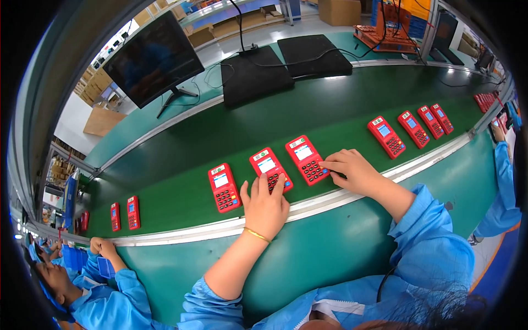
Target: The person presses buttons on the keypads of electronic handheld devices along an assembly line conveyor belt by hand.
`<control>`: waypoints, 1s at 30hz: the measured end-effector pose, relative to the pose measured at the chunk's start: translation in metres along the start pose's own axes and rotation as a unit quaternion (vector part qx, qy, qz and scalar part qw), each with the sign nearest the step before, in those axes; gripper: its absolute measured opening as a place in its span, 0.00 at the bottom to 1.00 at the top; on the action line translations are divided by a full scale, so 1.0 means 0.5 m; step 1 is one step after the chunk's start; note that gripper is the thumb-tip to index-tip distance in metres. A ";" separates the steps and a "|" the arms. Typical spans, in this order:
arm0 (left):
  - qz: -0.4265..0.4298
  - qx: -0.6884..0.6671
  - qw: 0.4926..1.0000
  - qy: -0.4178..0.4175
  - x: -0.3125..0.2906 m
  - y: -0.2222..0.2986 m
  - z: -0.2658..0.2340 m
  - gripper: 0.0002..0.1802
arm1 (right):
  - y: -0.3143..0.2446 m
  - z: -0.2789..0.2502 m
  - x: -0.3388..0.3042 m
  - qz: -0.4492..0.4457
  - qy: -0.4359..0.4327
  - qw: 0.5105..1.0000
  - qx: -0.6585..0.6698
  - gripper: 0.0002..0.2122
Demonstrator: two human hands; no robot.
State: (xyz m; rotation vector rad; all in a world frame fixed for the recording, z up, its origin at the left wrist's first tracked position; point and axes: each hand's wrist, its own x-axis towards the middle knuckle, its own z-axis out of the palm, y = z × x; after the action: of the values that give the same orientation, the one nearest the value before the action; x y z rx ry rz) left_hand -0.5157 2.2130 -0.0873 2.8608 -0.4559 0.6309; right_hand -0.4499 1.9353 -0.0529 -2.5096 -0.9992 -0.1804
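Observation:
Three red payment terminals lie face up on the dark green belt in front of me, their screens lit. My left hand [265, 204] has its fingers spread, and the fingertips rest over the keypad of the middle terminal [266, 164], hiding part of its keys. To its left lies another terminal [221, 180], which I am not touching. My right hand [353, 171] reaches in from the right, fingers stretched out, with a fingertip at the lower right keys of the third terminal [302, 153]. Neither hand grips anything.
Further terminals [386, 137] lie right along the belt, and two more [133, 212] lie left. A metal rail [352, 202] edges the belt. Behind stand a monitor [154, 60] and black mats [256, 77] with cables. A co-worker in blue [113, 291] sits at left; another person's sleeve [501, 187] shows at right.

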 end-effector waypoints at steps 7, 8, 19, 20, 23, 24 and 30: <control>-0.005 -0.008 1.000 0.015 -0.011 0.022 0.005 0.33 | -0.010 0.002 -0.019 0.015 0.016 1.000 -0.007 0.21; -0.004 -0.007 1.000 0.016 -0.012 0.021 0.004 0.33 | -0.015 -0.006 -0.022 0.010 0.005 1.000 0.002 0.23; 0.026 -0.010 0.999 -0.031 -0.041 0.004 -0.039 0.32 | -0.018 0.002 -0.047 -0.031 -0.011 0.998 -0.054 0.25; 0.030 -0.010 0.999 -0.022 -0.040 0.002 -0.037 0.30 | -0.015 0.002 -0.047 -0.035 -0.007 0.998 -0.055 0.24; 0.026 -0.024 0.999 -0.016 -0.038 -0.004 -0.039 0.28 | -0.025 0.005 -0.041 -0.020 0.002 0.998 -0.053 0.22; 0.020 -0.039 0.999 -0.018 -0.036 -0.003 -0.042 0.27 | -0.030 0.002 -0.041 0.000 0.008 0.999 -0.049 0.20; 0.009 -0.059 0.997 -0.040 -0.040 -0.018 -0.045 0.31 | -0.030 0.020 -0.032 0.032 0.058 0.998 -0.014 0.17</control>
State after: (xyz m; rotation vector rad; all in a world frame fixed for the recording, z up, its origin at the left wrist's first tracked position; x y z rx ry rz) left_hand -0.5384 2.2319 -0.0767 2.7815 -0.5141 0.4762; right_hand -0.4721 1.9392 -0.0612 -2.5212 -0.8738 -0.3191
